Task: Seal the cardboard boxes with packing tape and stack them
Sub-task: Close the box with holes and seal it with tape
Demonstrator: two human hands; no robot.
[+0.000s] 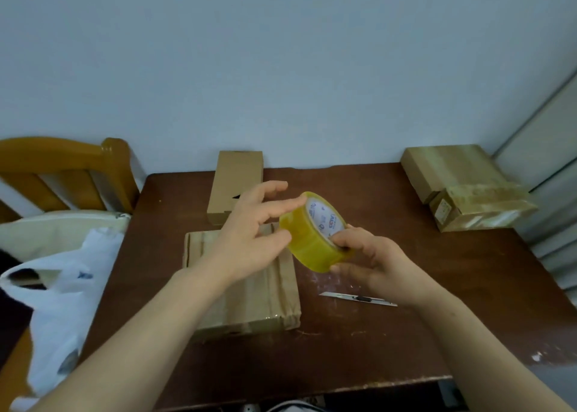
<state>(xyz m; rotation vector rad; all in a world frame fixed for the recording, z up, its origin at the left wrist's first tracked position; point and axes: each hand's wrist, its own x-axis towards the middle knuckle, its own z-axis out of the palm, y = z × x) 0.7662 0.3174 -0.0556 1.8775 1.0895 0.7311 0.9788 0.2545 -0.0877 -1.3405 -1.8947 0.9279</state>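
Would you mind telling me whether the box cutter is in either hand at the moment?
No, the box cutter lies on the table; the right hand grips the tape roll and the left hand touches it.

1. Four boxes, all cardboard, all on the table [343,349]: a flat box [249,299] in the middle, a narrow box [232,180] just behind it, and two more at the far right corner, a back box [449,168] and a front box [487,208] touching it.
2. One tape [309,240], a yellowish roll.
3. One knife [359,298], a slim cutter.
4. Two hands from where I stand: the left hand [249,233] and the right hand [371,262].
5. One table, dark brown.
6. One chair [71,168], wooden, off to the left.
7. One bag [59,302], white plastic, beside the table.
8. One cream cloth [46,227] behind the bag; cushion or sack, I can't tell.
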